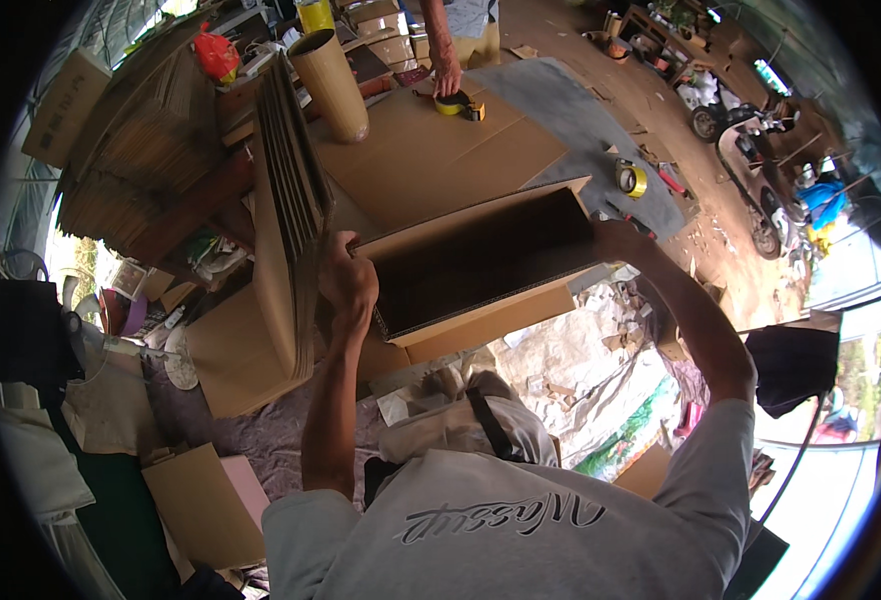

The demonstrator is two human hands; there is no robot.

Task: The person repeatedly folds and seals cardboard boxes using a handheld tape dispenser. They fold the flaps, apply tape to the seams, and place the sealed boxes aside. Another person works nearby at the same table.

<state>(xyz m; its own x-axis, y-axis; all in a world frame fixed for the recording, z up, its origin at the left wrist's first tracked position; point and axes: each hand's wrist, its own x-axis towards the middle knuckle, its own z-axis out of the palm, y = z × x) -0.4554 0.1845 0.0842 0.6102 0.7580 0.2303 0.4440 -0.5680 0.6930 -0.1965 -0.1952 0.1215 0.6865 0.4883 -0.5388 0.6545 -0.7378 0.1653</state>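
A long cardboard box (pixel 485 319) stands in front of me with its top open and its inside in dark shadow. My left hand (pixel 349 279) is closed on the box's left end, fingers curled at the rim. At the opposite end, my right hand (pixel 619 241) grips the right wall, its fingertips partly hidden. Just left of my left hand, several flattened cardboard sheets (pixel 287 217) lean upright in a stack. Under and beyond the box lies a flat cardboard sheet (pixel 448 157).
Across the table, another person's hand (pixel 446 71) touches a tape dispenser (pixel 459 107). A cardboard tube (pixel 329 86) stands at the back. On the grey tabletop (pixel 575 112) are a yellow tape roll (pixel 631 180) and a cutter (pixel 630 219). Piled cardboard (pixel 140 157) rises at left; a scooter (pixel 748 161) is parked right.
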